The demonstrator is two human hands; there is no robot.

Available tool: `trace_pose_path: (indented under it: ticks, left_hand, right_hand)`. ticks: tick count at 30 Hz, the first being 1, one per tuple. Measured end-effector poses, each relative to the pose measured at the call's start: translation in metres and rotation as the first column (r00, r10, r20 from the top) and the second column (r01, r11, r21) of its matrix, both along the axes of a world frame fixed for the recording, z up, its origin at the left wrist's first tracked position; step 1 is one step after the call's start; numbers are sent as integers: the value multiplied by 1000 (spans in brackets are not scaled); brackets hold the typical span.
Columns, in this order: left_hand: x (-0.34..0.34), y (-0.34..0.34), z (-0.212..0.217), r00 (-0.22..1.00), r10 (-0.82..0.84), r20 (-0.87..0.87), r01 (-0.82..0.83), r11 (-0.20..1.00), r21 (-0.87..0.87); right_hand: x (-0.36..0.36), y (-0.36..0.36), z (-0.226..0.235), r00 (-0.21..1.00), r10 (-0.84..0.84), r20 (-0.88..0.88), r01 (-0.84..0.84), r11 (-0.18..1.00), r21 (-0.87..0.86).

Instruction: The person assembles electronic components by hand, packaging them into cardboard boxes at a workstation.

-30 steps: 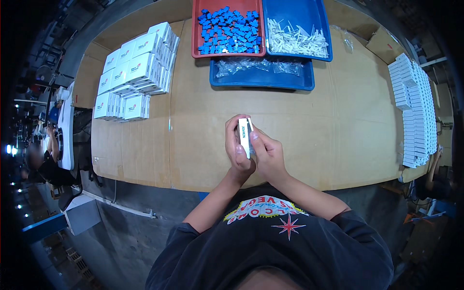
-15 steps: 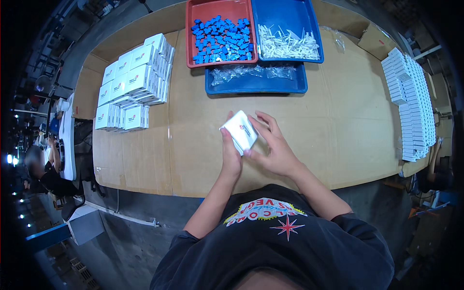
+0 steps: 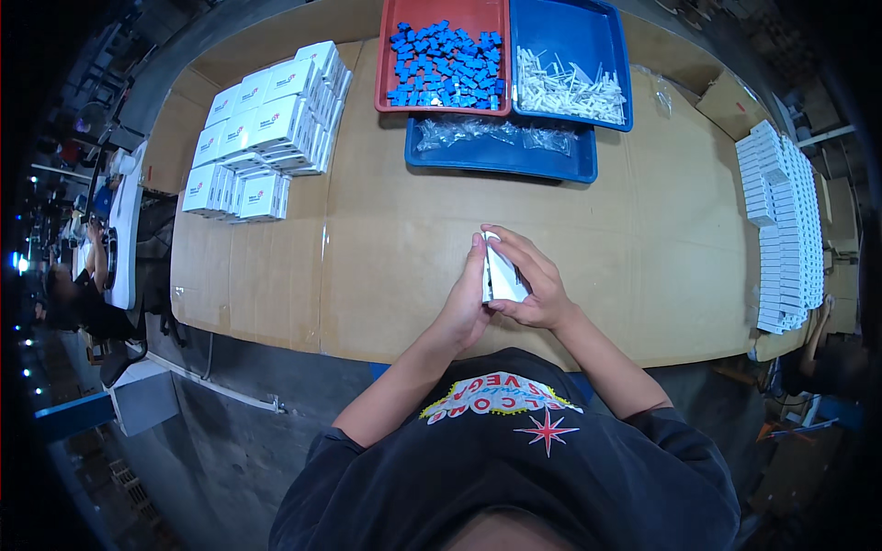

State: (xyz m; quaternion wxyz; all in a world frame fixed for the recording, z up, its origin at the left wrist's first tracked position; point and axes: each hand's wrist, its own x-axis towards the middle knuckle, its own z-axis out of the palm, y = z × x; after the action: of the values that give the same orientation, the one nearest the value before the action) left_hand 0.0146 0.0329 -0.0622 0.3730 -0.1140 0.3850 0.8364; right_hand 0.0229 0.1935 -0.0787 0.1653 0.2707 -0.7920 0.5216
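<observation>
The left hand [image 3: 466, 296] and right hand [image 3: 540, 292] clamp a white box [image 3: 503, 279] between them, its longest visible edge running from 12 to 6 o'clock, the slim, smooth box tipped on its side above brown cardboard [image 3: 386, 248]. At 12, a red plastic tray [image 3: 444, 13] holds chunky blue pieces [image 3: 448, 70]; stacked glossy cartons [image 3: 266, 133] stand at 10.

Black short-sleeved T-shirt [image 3: 423, 487], curved lettered print [image 3: 501, 399], red white-edged star [image 3: 548, 432]
</observation>
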Motion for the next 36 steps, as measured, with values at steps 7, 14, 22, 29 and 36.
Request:
trace_pose_path:
  ticks: [7,14,22,29,36]
  left_hand:
    - [6,2,1,998,33,51,-33,999,-7]
    - [6,5,11,988,67,139,-70,997,15]
    - [1,5,29,984,111,138,-132,980,150]
    - [-13,-1,31,987,128,99,-153,940,305]
    - [-22,-28,-39,784,84,-615,-307,913,-268]
  right_hand:
    - [5,-2,-3,1000,-1,-19,1,1000,-27]
    - [12,-8,-5,996,-59,71,74,971,-225]
    - [-1,-9,23,954,-8,299,188,792,-581]
    - [-21,1,34,951,-4,310,207,753,-625]
    - [-19,48,-24,928,-254,272,348,851,-394]
